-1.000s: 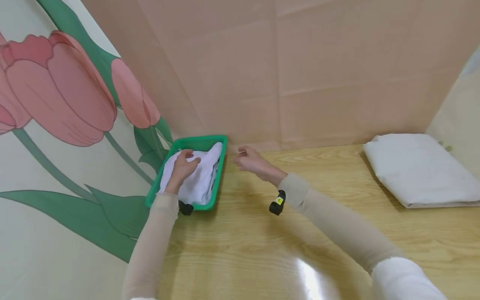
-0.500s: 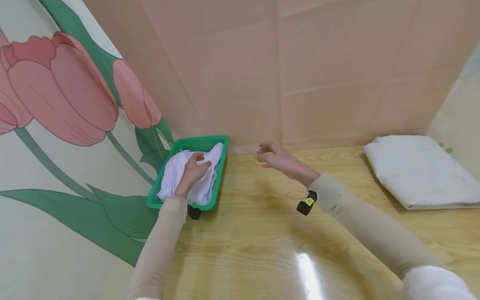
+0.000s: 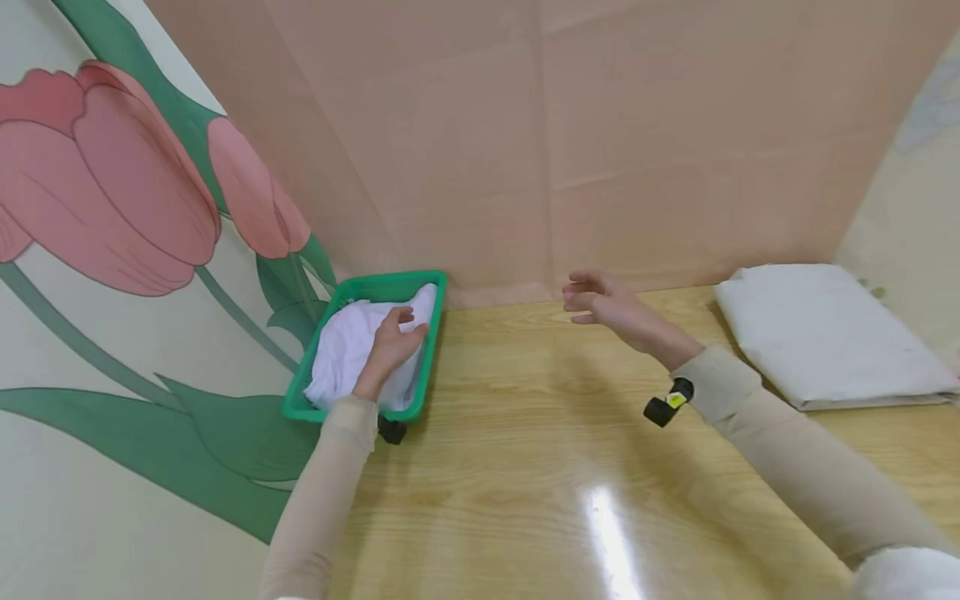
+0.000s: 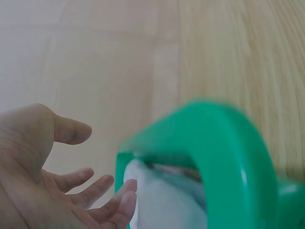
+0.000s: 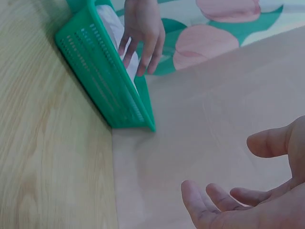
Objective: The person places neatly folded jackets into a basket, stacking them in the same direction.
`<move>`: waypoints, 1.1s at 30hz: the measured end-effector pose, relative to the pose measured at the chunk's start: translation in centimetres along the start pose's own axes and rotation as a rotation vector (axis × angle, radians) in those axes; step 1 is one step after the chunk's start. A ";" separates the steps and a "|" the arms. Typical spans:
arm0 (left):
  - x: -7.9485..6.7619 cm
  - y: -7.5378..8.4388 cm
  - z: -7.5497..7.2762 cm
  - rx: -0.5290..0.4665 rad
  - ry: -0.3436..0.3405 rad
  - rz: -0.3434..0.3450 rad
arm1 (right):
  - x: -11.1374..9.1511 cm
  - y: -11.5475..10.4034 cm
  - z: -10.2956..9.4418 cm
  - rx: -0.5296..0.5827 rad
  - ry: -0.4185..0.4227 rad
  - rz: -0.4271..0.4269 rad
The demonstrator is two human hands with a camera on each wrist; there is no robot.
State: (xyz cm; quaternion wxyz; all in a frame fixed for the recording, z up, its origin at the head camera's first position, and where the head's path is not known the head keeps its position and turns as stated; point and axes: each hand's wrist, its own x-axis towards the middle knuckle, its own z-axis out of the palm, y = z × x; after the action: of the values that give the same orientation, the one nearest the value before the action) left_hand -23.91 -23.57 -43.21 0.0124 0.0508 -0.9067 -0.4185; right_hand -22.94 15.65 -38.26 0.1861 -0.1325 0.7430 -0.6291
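In the head view a green plastic basket (image 3: 438,333) stands at the left on the wood-grain table, against the back covering. Pale, whitish folded cloth (image 3: 345,342) lies inside it. My left hand (image 3: 392,343) hovers over the basket, fingers loosely bent and thumb apart, holding nothing; the left wrist view shows a gap between thumb and fingers. To the right of the basket, above the table, is my right hand (image 3: 618,312), fingers relaxed and nothing in its grasp. The right wrist view shows the perforated side of the basket (image 5: 95,71) with the left hand beyond it.
A thick folded off-white cloth (image 3: 825,333) lies on the table (image 3: 495,467) at the right. A pinkish-beige covering (image 3: 540,150) rises at the back. The left wall (image 3: 112,467) bears painted tulips and sits close beside the basket.
My right hand has moved right, away from the basket, its fingers spreading somewhat. The left hand has shifted slightly right over the cloth. Basket and cloths stay in place.
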 end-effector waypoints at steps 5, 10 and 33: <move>-0.3 1.1 0.8 -0.058 0.001 0.033 | -0.9 0.6 -1.8 0.036 0.034 0.004; -0.8 2.1 1.7 -0.084 0.000 0.053 | -1.9 1.0 -3.8 0.027 0.080 -0.008; -2.5 7.3 8.6 -0.213 -0.092 0.132 | -7.6 4.7 -14.0 0.001 0.237 -0.060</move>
State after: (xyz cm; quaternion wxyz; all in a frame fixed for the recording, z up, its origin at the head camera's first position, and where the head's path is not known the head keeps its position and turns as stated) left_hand -22.54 -12.09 -43.17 0.0036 -0.0298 -0.8582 -0.5125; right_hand -22.19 32.10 -40.07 0.0783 -0.0791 0.7551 -0.6461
